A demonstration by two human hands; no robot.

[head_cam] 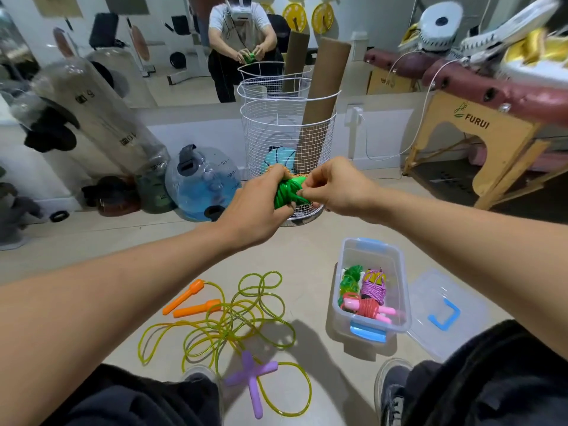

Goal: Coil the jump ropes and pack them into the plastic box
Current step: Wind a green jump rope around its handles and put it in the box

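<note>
A green jump rope bundle [287,192] is held up in front of me, wound around its handles. My left hand [261,207] grips the bundle from the left. My right hand [335,187] pinches its right end. On the floor lies a loose yellow-green rope with orange handles [193,304], tangled with another yellow-green rope that has purple handles [252,376]. The clear plastic box [370,290] with blue latches stands open to the right, holding three coiled ropes: green, purple and red with pink handles.
The box lid [442,312] lies on the floor right of the box. A white wire basket [287,142] with a cardboard tube stands ahead. Water jugs sit at the left, a wooden massage table [491,124] at the right. My shoes and knees frame the bottom.
</note>
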